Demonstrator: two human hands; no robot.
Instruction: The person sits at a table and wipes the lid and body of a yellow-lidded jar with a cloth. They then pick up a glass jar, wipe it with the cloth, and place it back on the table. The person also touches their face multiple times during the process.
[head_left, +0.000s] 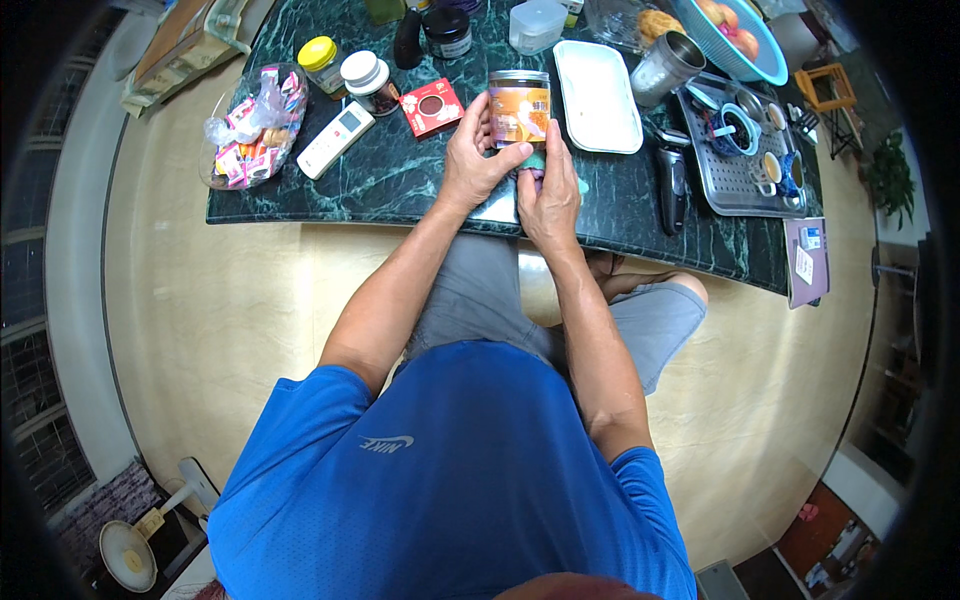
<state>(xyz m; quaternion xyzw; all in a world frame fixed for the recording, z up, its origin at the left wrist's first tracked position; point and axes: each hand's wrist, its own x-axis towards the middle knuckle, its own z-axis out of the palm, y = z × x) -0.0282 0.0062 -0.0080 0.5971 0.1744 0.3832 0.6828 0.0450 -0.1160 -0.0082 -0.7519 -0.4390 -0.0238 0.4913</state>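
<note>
A jar (519, 109) with a silver lid and an orange label bearing writing is upright between my hands, near the front of the table. My left hand (471, 159) grips its left side, with the thumb across the lower front. On the other side, my right hand (551, 202) lays its extended fingers along the jar's lower right edge. A green and purple cloth (533, 160) is bunched in that hand under the jar, mostly hidden by the fingers. Just left of the jar lies a red box (431, 108); to its right is a white tray (598, 96).
On the green marble table (360, 199) are a remote control (335, 140), a bowl of wrapped sweets (255, 131), a white-lidded jar (369, 82) and a yellow-lidded jar (321, 64). Rightward are an electric shaver (673, 184), a steel cup (667, 67) and a perforated tray (716, 180) holding cups.
</note>
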